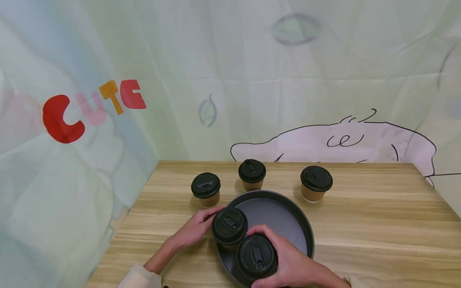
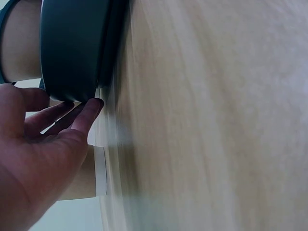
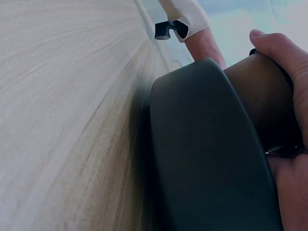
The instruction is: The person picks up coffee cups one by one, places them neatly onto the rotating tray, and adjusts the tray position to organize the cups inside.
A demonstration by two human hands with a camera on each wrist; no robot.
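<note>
A round dark tray [image 1: 281,216] lies on the table. My left hand [image 1: 196,227] holds its left side; in the left wrist view the thumb is near the rim and the fingertips are low on the tray wall [image 2: 72,48]. Toward the tray's near side, my right hand [image 1: 288,262] grips a paper coffee cup [image 1: 257,257] with a black lid; in the right wrist view its brown side [image 3: 257,91] rises above the tray wall. Whether its base touches the tray is hidden. Beside it, a second lidded coffee cup [image 1: 229,226] stands at the tray's left.
Three more black-lidded cups stand on the wooden table [image 1: 378,224] beyond the tray: a left cup [image 1: 206,190], a middle cup [image 1: 252,174] and a right cup [image 1: 315,183]. A printed curtain [image 1: 216,60] hangs behind and to the left.
</note>
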